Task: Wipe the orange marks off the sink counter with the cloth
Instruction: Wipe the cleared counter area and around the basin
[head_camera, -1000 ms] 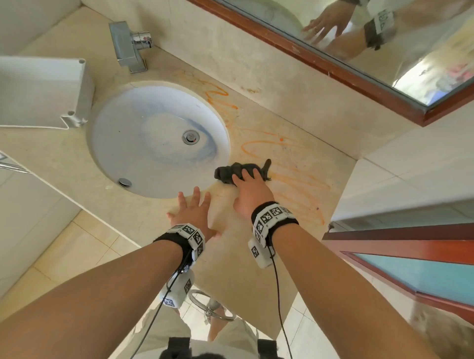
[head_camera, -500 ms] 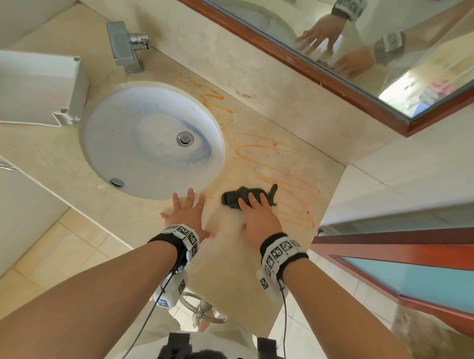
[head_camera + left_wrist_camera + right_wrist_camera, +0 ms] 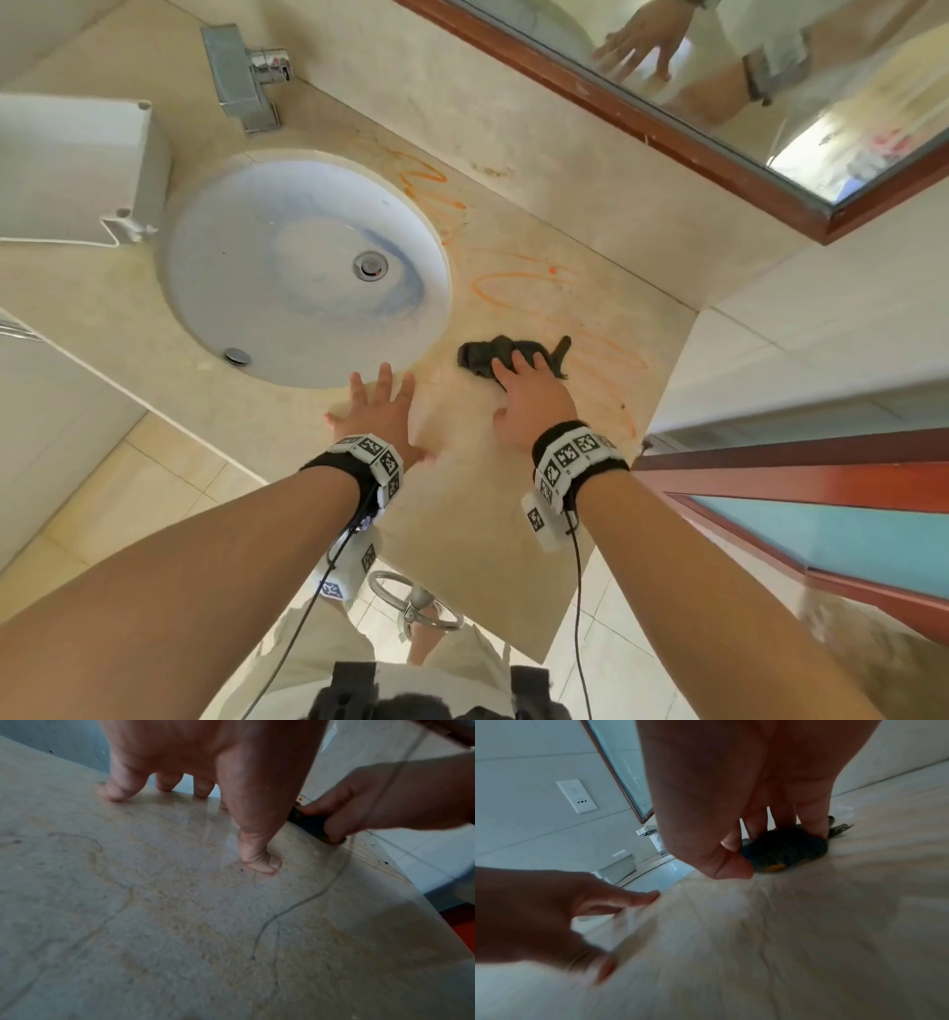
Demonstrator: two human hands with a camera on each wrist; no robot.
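Two bare hands work on a beige stone sink counter (image 3: pixel 513 539), which fills most of the head view. Round white basin (image 3: pixel 308 267) is sunk into it at approx 10 o'clock from the hands, w/ a metal drain (image 3: pixel 369 265) near its centre and an overflow hole (image 3: pixel 237 356) at its near rim. Wood-framed mirror (image 3: pixel 744 103) runs across at 1 o'clock. White plastic box (image 3: pixel 77 169) sits at 9 o'clock of the basin; chrome faucet (image 3: pixel 246 77) at the basin's 12 o'clock.

Orange marks (image 3: pixel 513 293) loop over the counter from the basin's 1 o'clock edge out to 3 o'clock, some faint, reaching to just beside the cloth.

Left hand (image 3: pixel 382 411) lies flat on the counter at the basin's 5 o'clock rim, fingers spread and straight, holding nothing; left wrist view shows the thumb tip (image 3: pixel 262 862) pressed on the stone.

Right hand (image 3: pixel 534 398) is at 3 o'clock of the left, near but apart. Its fingers press down on the top of a dark bunched cloth (image 3: pixel 488 354), which rests on the counter just right of the basin. Right wrist view is blurred, but the fingers (image 3: pixel 811 817) show bearing on the cloth (image 3: pixel 782 847), thumb off to the side; a small orange patch shows at the cloth's near edge.
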